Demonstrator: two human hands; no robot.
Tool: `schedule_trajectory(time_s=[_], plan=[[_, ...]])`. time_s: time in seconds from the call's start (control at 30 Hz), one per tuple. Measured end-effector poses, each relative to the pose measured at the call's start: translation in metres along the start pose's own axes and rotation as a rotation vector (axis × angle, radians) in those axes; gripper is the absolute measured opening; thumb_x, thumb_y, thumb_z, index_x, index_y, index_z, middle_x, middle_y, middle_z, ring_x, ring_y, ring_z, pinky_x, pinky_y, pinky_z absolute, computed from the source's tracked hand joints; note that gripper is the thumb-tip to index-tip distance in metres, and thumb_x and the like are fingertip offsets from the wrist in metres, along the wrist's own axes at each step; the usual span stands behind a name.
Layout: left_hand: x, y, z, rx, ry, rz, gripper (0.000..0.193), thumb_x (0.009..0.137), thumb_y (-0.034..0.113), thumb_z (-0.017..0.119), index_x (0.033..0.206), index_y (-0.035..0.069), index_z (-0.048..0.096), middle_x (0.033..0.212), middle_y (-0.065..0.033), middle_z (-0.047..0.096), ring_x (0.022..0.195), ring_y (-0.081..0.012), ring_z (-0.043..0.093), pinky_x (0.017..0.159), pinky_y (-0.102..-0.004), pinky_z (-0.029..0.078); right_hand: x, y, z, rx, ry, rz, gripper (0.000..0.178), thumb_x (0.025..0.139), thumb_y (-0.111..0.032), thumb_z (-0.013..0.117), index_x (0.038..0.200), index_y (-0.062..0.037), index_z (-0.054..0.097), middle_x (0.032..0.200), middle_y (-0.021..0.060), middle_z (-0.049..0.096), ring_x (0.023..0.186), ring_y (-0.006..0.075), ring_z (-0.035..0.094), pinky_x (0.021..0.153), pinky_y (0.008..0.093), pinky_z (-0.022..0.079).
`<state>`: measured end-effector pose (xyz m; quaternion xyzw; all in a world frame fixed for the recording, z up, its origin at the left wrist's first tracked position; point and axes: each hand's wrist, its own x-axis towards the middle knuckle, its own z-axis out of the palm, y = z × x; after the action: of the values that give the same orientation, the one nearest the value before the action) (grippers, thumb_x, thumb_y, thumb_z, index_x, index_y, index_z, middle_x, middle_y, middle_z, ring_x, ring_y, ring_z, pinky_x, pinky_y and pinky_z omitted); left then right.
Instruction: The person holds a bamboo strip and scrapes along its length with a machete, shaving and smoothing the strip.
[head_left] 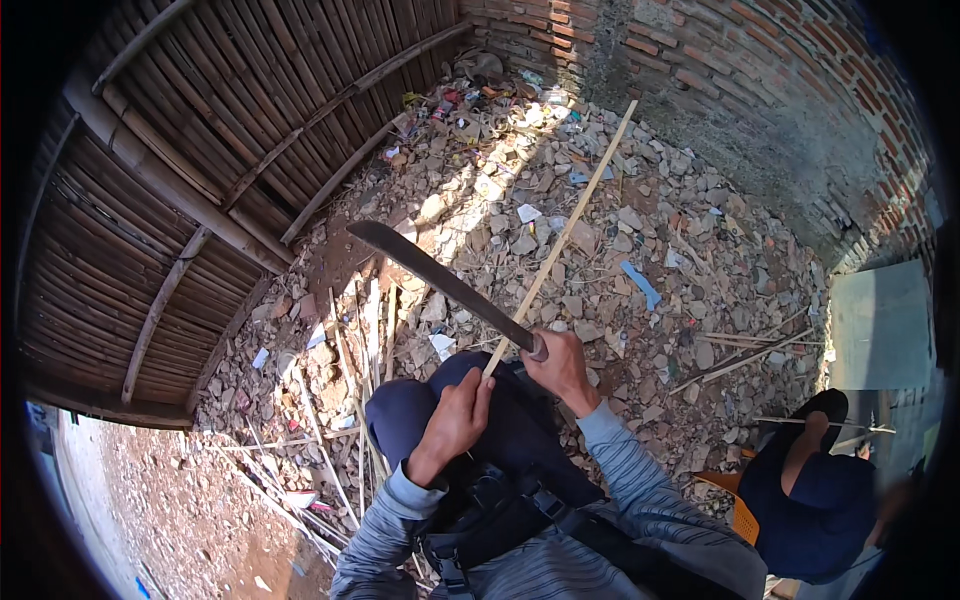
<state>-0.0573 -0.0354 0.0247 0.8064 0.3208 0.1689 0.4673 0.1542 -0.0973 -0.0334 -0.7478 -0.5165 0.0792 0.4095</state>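
Observation:
My right hand [562, 368] is wrapped round the handle of a machete [440, 280], whose dark, broad-tipped blade points to the far left. A long, pale bamboo strip [572, 222] slants away from my lap toward the brick wall. My left hand [455, 422] grips the strip's near end, thumb pressed along it, above my dark-trousered knees. The blade crosses the strip close to my hands; whether its edge touches the strip I cannot tell. What lies inside my left palm is hidden.
Rubble and litter cover the ground [600, 270]. Several loose bamboo strips [375, 335] lie left of my knees. A bamboo wall [220, 110] stands left, a brick wall [760, 130] far right. Another person [815, 510] sits at the right by an orange chair [742, 515].

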Motion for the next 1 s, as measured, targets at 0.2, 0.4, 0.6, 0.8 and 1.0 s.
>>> schedule_trajectory(time_s=[0.2, 0.4, 0.6, 0.8, 1.0], plan=[[-0.004, -0.006, 0.000, 0.045, -0.013, 0.029, 0.022, 0.108, 0.018, 0.055, 0.094, 0.001, 0.050, 0.064, -0.0290, 0.056, 0.065, -0.0531, 0.058, 0.057, -0.0591, 0.039, 0.021, 0.020, -0.014, -0.089, 0.054, -0.096, 0.013, 0.075, -0.017, 0.076, 0.081, -0.0072, 0.070, 0.064, 0.0156, 0.063, 0.062, 0.0366, 0.068, 0.057, 0.0452, 0.051], [-0.010, -0.002, 0.003, 0.075, -0.054, 0.071, 0.022, 0.108, 0.019, 0.055, 0.095, 0.002, 0.049, 0.063, -0.0280, 0.055, 0.064, -0.0518, 0.058, 0.057, -0.0587, 0.039, 0.093, 0.123, -0.059, -0.067, 0.282, 0.096, 0.019, 0.080, -0.019, 0.076, 0.080, -0.0019, 0.069, 0.064, 0.0194, 0.062, 0.064, 0.0417, 0.066, 0.062, 0.0464, 0.052], [-0.007, 0.001, 0.000, 0.079, -0.052, 0.082, 0.024, 0.108, 0.019, 0.055, 0.092, 0.001, 0.050, 0.063, -0.0279, 0.055, 0.064, -0.0514, 0.058, 0.056, -0.0572, 0.039, 0.085, 0.132, -0.067, -0.142, 0.245, 0.070, 0.023, 0.080, -0.019, 0.077, 0.088, 0.0019, 0.073, 0.063, 0.0191, 0.063, 0.063, 0.0397, 0.067, 0.062, 0.0449, 0.051], [-0.010, 0.010, 0.000, 0.049, -0.058, 0.039, 0.027, 0.108, 0.019, 0.055, 0.090, 0.000, 0.050, 0.062, -0.0265, 0.054, 0.061, -0.0498, 0.057, 0.054, -0.0546, 0.038, 0.014, 0.062, -0.035, 0.039, 0.058, 0.069, 0.026, 0.080, -0.021, 0.080, 0.093, 0.0002, 0.074, 0.065, 0.0174, 0.064, 0.062, 0.0379, 0.067, 0.061, 0.0435, 0.051], [-0.027, 0.020, -0.016, 0.073, -0.090, 0.020, 0.027, 0.108, 0.019, 0.054, 0.089, 0.000, 0.050, 0.061, -0.0252, 0.052, 0.058, -0.0483, 0.055, 0.053, -0.0516, 0.038, -0.001, 0.028, -0.045, 0.013, 0.042, 0.010, 0.030, 0.080, -0.025, 0.082, 0.099, -0.0029, 0.074, 0.070, 0.0178, 0.067, 0.066, 0.0391, 0.068, 0.060, 0.0438, 0.051]])
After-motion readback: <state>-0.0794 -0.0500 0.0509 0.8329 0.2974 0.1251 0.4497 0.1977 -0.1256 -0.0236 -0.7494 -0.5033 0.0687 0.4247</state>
